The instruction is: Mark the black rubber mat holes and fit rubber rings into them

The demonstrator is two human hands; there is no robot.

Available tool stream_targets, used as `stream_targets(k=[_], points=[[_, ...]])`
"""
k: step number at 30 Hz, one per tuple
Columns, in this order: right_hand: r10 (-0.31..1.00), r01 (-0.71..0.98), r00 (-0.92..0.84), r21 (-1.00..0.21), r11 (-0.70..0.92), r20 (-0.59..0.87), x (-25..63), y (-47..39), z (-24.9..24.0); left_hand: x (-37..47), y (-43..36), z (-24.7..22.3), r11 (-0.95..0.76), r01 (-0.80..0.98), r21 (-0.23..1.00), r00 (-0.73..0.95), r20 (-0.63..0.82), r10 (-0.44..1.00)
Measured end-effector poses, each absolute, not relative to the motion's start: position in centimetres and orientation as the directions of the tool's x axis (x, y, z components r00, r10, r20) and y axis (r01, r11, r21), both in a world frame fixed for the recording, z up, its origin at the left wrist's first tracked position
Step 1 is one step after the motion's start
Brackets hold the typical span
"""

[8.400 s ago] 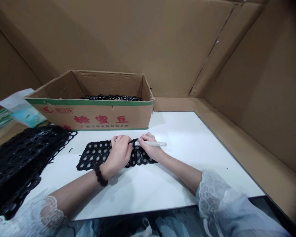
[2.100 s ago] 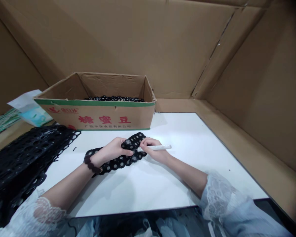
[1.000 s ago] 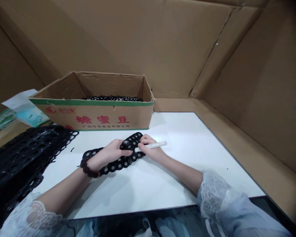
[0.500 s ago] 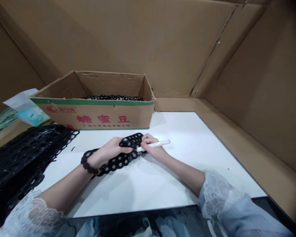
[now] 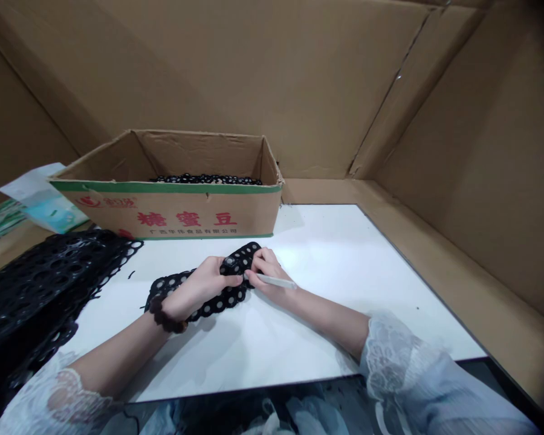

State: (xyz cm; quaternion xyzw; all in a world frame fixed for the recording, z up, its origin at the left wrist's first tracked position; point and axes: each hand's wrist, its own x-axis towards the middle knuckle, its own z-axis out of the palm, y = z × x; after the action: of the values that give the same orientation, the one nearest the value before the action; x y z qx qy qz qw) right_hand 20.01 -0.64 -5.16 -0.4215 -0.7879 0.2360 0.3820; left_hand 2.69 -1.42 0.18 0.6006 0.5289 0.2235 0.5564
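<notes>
My left hand [image 5: 205, 284] is closed on a black strip with rows of round holes [image 5: 218, 303], thumb on top. The strip lies across the white tabletop, its far end folded up between my hands. Between the fingers of my right hand [image 5: 267, 272] is a slim white pen-shaped tool [image 5: 278, 281]. Its rear end slants back toward my wrist, while its tip meets the strip close to my left thumb. What kind of tip it has is too small to tell.
An open cardboard box [image 5: 172, 208] holding more black holed pieces stands behind my hands. A large black openwork sheet [image 5: 31, 290] is heaped at the left, beside a white and blue packet [image 5: 49, 202]. Cardboard walls [image 5: 317, 90] rise behind and at the right.
My right hand has shifted slightly left, and the white tool's rear end has swung down toward my wrist. The left hand keeps its hold on the strip.
</notes>
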Motion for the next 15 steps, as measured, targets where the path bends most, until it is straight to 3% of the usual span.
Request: stream_targets(k=[4, 7, 11, 15], points=[[0.865, 0.397, -0.337, -0.776, 0.49, 0.373, 20.5, -0.5, -4.6, 2.0, -0.4, 0.0, 0.16, 0.399, 0.903, 0.429, -0.338, 0.837], [0.905, 0.327, -0.316, -0.864, 0.384, 0.283, 21.2, -0.4, -4.1, 1.6, 0.3, 0.0, 0.001, 0.511, 0.86, 0.471, -0.281, 0.836], [0.923, 0.326, -0.294, -0.881, 0.342, 0.249, 21.7, -0.4, -3.8, 1.3, 0.7, -0.2, -0.273, 0.722, 0.636, 0.4, -0.062, 0.915], [0.907, 0.354, -0.323, -0.854, 0.382, 0.271, 21.5, -0.7, -3.8, 0.7, 0.8, -0.6, -0.327, 0.841, 0.431, 0.339, 0.05, 0.939]])
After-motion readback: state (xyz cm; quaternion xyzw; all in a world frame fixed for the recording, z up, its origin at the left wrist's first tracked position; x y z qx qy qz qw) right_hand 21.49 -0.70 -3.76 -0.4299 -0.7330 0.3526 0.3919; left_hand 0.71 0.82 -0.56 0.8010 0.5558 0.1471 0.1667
